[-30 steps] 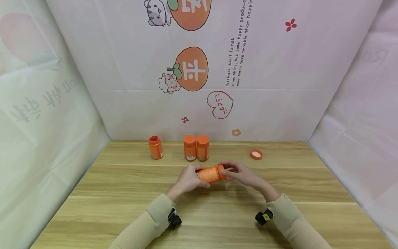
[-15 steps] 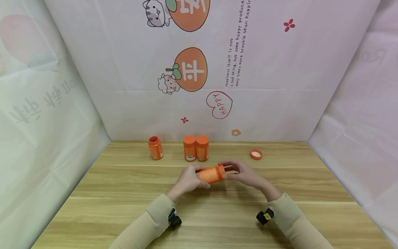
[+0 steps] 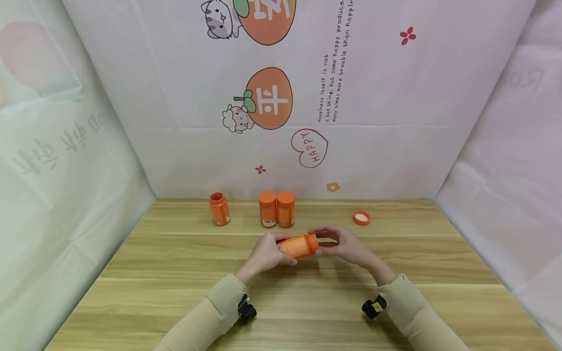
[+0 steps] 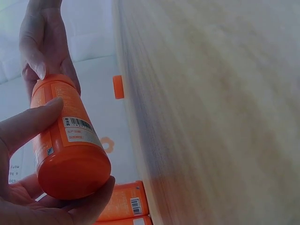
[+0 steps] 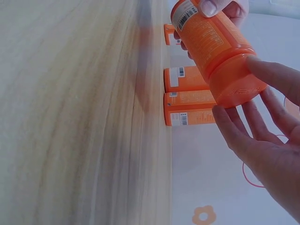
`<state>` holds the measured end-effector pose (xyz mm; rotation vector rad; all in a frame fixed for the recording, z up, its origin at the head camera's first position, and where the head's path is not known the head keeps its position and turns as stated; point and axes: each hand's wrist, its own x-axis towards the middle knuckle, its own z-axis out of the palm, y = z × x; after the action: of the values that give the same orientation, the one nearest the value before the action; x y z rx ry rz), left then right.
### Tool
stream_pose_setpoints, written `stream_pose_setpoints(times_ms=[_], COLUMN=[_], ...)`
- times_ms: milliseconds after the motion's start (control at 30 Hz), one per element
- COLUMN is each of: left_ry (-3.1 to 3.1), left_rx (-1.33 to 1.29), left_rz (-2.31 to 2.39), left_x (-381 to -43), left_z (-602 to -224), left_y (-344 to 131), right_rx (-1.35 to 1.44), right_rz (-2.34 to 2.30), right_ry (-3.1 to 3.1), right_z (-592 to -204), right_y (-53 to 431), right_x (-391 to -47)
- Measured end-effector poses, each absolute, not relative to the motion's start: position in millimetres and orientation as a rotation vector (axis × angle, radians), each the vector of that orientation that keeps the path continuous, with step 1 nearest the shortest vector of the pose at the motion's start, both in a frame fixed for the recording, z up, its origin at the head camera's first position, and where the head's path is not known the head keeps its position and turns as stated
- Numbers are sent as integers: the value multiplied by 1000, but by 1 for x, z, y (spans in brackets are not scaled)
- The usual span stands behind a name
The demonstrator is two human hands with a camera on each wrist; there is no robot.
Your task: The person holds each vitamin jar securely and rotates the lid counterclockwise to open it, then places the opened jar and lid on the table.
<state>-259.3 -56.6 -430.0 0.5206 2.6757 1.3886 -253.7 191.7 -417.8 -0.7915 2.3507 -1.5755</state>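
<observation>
My left hand (image 3: 266, 252) grips the body of an orange bottle (image 3: 296, 247), which lies tilted nearly sideways above the table, its capped end pointing right. In the left wrist view the thumb lies along the bottle's side near a barcode label (image 4: 78, 130), and fingers wrap under its base. At the other end my right hand (image 3: 347, 245) holds the orange cap (image 5: 237, 80) by its rim between thumb and fingertips, with a gap between palm and cap. The cap sits on the bottle's neck.
Two capped orange bottles (image 3: 268, 209) stand side by side at the back of the wooden table (image 3: 175, 273). An uncapped orange bottle (image 3: 220, 208) stands to their left. A loose orange cap (image 3: 361, 217) lies inside-up at the back right. A printed white cloth (image 3: 377, 146) rises behind.
My right hand's fingers have shifted round the cap, opening a wider gap between palm and cap. The left hand and the bottle have stayed almost still.
</observation>
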Motion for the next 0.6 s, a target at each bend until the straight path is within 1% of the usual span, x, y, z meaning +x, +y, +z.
stream_pose_setpoints(times_ms=[600], left_ry=[2668], left_rx=[506], left_rz=[1403], left_x=[-259], left_z=[-428], left_y=[-56], right_rx=[-762], right_rz=[-1568], right_ry=[2404], right_z=[-419], right_y=[191], right_x=[-255])
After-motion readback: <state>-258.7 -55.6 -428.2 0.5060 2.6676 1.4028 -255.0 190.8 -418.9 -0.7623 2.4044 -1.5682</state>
